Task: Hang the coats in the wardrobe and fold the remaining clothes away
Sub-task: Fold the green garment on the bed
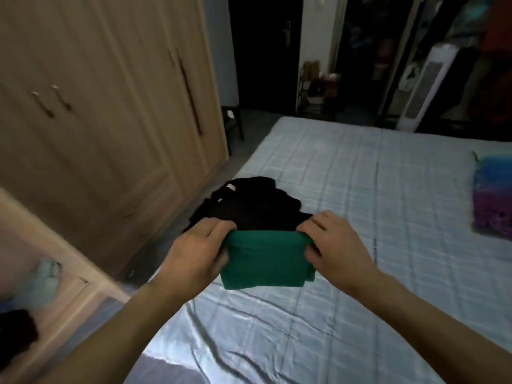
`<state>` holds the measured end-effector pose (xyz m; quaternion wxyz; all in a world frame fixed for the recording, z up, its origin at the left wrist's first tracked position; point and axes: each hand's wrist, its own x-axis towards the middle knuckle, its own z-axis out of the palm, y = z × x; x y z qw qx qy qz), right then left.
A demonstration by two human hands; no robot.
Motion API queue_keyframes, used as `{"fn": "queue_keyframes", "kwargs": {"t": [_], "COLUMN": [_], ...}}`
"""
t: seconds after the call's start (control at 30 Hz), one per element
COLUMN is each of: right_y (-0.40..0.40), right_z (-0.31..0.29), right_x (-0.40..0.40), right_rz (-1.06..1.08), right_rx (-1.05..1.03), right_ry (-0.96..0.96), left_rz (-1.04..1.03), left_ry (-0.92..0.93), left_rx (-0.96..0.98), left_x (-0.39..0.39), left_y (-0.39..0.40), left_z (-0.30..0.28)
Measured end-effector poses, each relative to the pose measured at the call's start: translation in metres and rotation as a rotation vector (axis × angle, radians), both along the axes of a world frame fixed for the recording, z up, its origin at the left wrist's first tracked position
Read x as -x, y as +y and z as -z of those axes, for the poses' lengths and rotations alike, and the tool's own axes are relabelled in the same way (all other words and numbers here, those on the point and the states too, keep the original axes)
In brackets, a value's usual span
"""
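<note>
Green folded garment (266, 259) sits above the bed (346, 189), gripped at its two upper corners: left hand (194, 249) and right hand (336, 249) each curl fingers over the edge. Just behind lies a black clothes pile (249, 202); closed wardrobe (105, 92) stands left.

Bare bed (360, 189) right of the black clothes (249, 203).

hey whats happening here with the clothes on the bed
A person is holding a folded green garment by its two sides, the left hand and the right hand each gripping an edge, over the pale blue checked bedsheet. A heap of black clothes lies just beyond it near the bed's edge, not yet folded. The wooden wardrobe doors appear shut.
</note>
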<state>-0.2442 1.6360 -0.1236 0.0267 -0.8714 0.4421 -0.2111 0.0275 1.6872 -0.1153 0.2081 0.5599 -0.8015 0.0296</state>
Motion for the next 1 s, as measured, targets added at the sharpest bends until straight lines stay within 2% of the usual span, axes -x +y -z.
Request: {"fn": "queue_keyframes", "kwargs": {"t": [0.17,0.43,0.73,1.0], "right_y": [0.008,-0.023,-0.058,-0.037], "right_z": [-0.037,-0.065,-0.073,-0.093], "right_x": [-0.089,-0.217,-0.362,-0.485], "right_rz": [-0.168,-0.484,-0.764,-1.048], "right_rx": [0.068,0.098,0.024,-0.002], "right_ry": [-0.026,-0.079,-0.145,-0.178], "left_rz": [-0.159,-0.424,-0.734,-0.979], "left_ry": [-0.073,-0.155,-0.211,-0.203], "left_rx": [0.048,0.06,0.052,0.166], "left_x": [-0.075,-0.166,-0.247,-0.306], "left_y": [0.052,0.093,0.114,0.172], "left_z": [-0.041,-0.068,-0.106,-0.119]}}
